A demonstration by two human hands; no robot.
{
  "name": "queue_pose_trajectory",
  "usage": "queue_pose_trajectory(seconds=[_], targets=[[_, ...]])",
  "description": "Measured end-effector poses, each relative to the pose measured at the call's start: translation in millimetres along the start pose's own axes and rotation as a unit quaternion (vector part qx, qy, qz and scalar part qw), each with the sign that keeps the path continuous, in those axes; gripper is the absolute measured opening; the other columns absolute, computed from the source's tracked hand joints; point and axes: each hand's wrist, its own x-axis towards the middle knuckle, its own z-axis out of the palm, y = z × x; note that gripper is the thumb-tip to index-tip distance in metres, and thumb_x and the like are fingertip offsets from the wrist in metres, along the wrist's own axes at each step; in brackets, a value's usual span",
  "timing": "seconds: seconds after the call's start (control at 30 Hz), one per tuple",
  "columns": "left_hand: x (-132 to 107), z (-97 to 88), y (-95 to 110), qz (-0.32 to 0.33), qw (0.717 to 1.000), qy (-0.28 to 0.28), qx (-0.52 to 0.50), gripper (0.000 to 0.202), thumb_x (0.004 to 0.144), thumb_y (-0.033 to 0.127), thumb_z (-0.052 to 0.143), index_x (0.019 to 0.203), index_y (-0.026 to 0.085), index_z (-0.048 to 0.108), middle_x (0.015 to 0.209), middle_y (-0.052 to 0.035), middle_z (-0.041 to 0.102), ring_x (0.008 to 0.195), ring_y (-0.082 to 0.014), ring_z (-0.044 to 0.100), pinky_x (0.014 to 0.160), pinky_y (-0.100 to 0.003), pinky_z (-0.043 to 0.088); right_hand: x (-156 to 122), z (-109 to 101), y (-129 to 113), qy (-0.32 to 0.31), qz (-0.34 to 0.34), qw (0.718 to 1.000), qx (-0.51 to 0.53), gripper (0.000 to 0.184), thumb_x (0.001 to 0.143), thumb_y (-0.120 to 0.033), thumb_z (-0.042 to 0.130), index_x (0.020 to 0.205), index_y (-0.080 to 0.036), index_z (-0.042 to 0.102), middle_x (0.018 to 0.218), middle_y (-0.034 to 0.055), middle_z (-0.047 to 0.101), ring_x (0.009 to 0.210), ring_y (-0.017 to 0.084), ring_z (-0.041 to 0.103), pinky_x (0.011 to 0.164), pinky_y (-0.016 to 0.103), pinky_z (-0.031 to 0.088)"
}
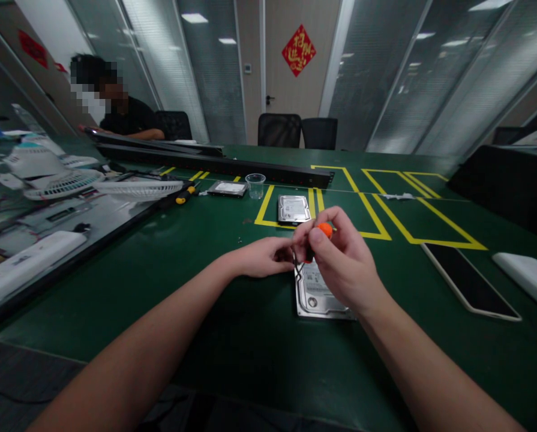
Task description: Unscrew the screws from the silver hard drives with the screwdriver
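A silver hard drive (313,299) lies label up on the green table in front of me. My right hand (349,261) is closed around a screwdriver with an orange handle end (326,230), held over the drive's far part; its tip is hidden by my fingers. At the drive's far left edge, my left hand (268,257) has its thumb and fingers bent against it, and the fingertips are partly hidden. A second hard drive (294,209) lies beyond my hands. Tiny dark bits (240,240), perhaps screws, lie on the table to the left.
Farther back are a clear plastic cup (255,187), another drive (227,188) and a yellow-and-black screwdriver (187,193). Long black bars (250,169) cross the table. White fan parts (137,189) lie left; a phone (468,279) lies right. A person (131,117) sits at the far left.
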Motion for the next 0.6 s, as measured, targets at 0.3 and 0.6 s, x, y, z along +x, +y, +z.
queue_pose_trajectory(seconds=[0.3,0.6], targets=[[1.4,1.3,-4.0,0.014,1.000,-0.008,-0.020,0.016,0.093,0.028,0.067,0.105,0.018,0.061,0.087,-0.0004,0.065,0.079,-0.0160,0.062,0.075,-0.029,0.049,-0.8,-1.7,4.9,-0.024,-0.003,0.999,-0.040,0.021,0.101,-0.043,0.065,0.096,-0.022,0.064,0.081,0.0005,0.061,0.071,0.015,0.053,0.064,0.030,0.042],[-8.0,-20.2,0.4,-0.026,0.999,0.024,-0.007,0.023,0.093,0.031,0.065,0.113,0.019,0.064,0.092,-0.0011,0.064,0.079,-0.0147,0.059,0.073,-0.027,0.048,-1.6,-12.3,-24.7,0.039,-0.047,0.994,-0.091,0.021,0.098,-0.045,0.067,0.092,-0.025,0.067,0.079,0.0013,0.059,0.065,0.015,0.047,0.058,0.032,0.038]])
